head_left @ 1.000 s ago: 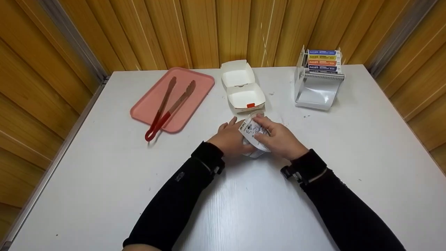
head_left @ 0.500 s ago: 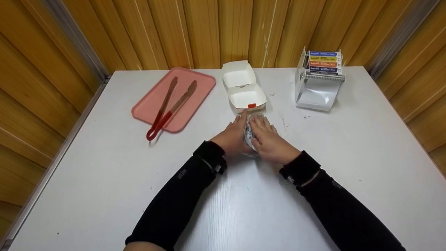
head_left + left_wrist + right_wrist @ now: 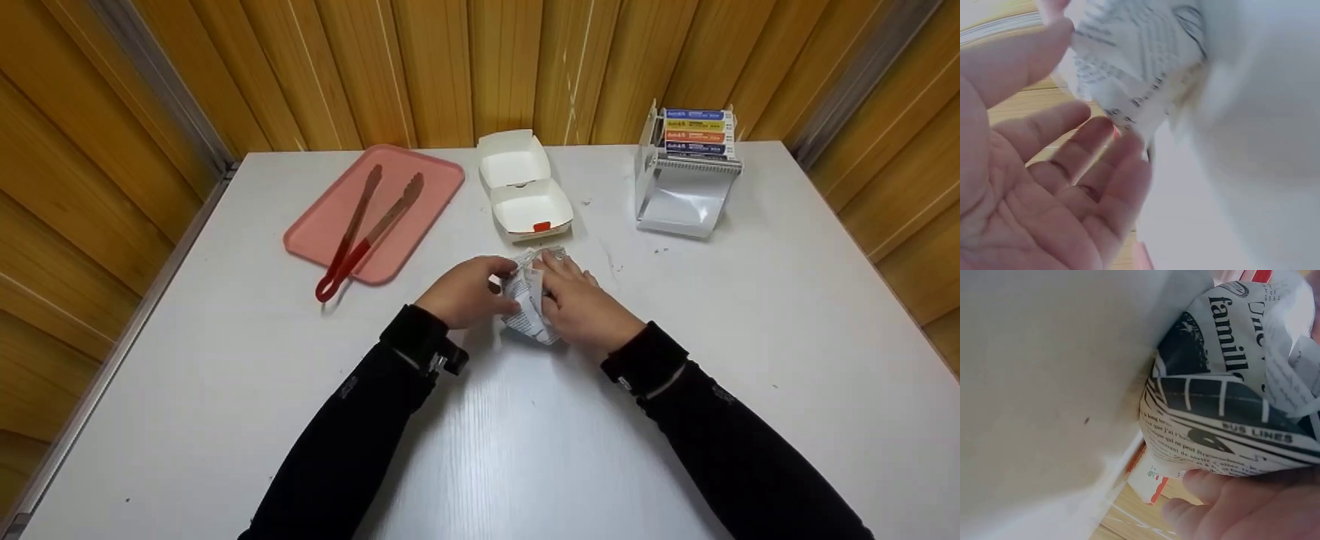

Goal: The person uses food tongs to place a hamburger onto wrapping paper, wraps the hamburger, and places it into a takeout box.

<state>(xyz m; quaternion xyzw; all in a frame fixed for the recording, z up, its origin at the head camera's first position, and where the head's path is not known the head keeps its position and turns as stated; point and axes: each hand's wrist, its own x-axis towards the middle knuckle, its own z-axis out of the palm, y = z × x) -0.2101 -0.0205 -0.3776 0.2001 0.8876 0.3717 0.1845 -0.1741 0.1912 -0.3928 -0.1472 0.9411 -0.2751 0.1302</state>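
A bundle wrapped in newsprint-patterned paper (image 3: 529, 319) lies on the white table between the two hands, its contents hidden. My right hand (image 3: 589, 307) holds it from the right, the fingers reaching over its top and far side. In the right wrist view, some fingers (image 3: 1230, 503) lie along the printed wrapper (image 3: 1213, 422). At the left side, my left hand (image 3: 469, 292) has its thumb and fingers apart, the tips right at the paper. The left wrist view shows that hand's loosely bent fingers (image 3: 1112, 180) beside a paper fold (image 3: 1134, 62).
Just behind the bundle stands an open white carton (image 3: 529, 206) with a red tab. A pink tray (image 3: 315, 229) with red-handled tongs (image 3: 352, 251) lies at the left. At the back right is a dispenser (image 3: 688, 195) with several colored rolls. Wooden panels (image 3: 427, 75) border the table.
The right hand first pinched a paper flap, then laid its fingers down over the bundle. The left hand has drawn back to the left, exposing more printed paper.
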